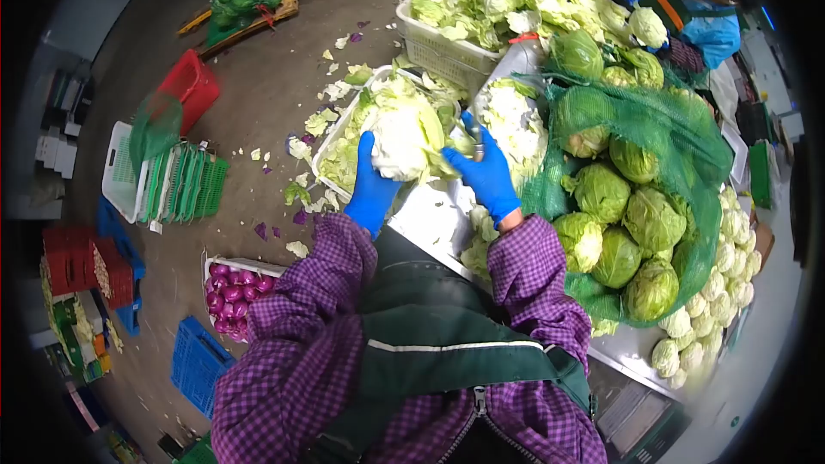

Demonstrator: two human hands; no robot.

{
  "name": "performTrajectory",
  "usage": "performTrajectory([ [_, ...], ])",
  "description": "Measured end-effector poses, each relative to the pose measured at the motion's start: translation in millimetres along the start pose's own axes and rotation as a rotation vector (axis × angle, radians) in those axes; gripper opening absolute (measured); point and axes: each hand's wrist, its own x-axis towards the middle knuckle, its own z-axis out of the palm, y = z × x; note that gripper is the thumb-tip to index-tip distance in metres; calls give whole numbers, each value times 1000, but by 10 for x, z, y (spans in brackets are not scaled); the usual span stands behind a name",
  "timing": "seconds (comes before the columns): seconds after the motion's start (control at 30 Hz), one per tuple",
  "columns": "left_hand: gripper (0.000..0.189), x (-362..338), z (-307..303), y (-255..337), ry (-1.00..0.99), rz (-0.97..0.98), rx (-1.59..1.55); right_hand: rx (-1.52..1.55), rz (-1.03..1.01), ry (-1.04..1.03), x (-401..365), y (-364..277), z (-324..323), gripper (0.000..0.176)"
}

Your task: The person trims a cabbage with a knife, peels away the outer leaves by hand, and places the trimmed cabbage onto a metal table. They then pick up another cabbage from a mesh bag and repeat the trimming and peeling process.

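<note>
Steel table (632,345); knife (478,151) barely visible.

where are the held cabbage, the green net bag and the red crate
cabbage (397,144): head view, its pale middle
net bag (679,133): head view, bare mesh near its top
red crate (193,86): head view, its side wall

Cabbage head (397,142): pale whitish-green and roundish, with loose outer leaves peeled back and hanging off its right side. It's held up, gripped from the lower left by the left hand (371,189). Small knife (475,144) is in the right hand (488,179), at those loose leaves, blade mostly hidden.
</note>
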Motion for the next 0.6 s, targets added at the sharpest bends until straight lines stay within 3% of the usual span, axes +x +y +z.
performTrajectory([
  [0.03, 70, 77, 96, -109, 7, -7, -16, -23, -226, 6, -106, -95, 46, 57],
  [0.07, 67, 290, 322, -271, 524, 127, 309, -134, -116, -90, -159, -184, 28, 72],
  [0.1, 64, 453, 499, -404, 1035, 256, 646, -209, -233, 77, -107, -17, 106, 56],
  [0.17, 61, 514, 535, -471, 1018, 229, 651, 136, 202, 56, 41, 84, -50, 34],
  [0.2, 63, 454, 505, -452, 988, 217, 515, 177, 89, 222, 142, 284, -60, 20],
  [0.23, 64, 390, 462, -414, 954, 206, 381, 138, 150, 238, 177, 297, -200, 19],
  [0.27, 72, 379, 465, -386, 876, 172, 299, 63, 209, 246, 211, 405, -373, 26],
  [0.33, 75, 498, 559, -475, 915, 230, 338, -14, 265, 236, 205, 410, -477, 33],
  [0.4, 78, 553, 630, -515, 964, 299, 377, 39, 92, 124, 18, 67, -473, 63],
  [0.43, 79, 572, 615, -504, 964, 292, 395, -53, -150, 65, 47, 322, -383, 85],
  [0.5, 81, 606, 588, -529, 963, 279, 411, -258, -22, -116, -109, -288, -244, 88],
  [0.57, 81, 645, 557, -565, 932, 240, 412, -9, -126, -107, 9, -275, -98, 78],
  [0.6, 80, 614, 512, -576, 972, 248, 408, -55, 177, -97, 106, -280, -82, 59],
])
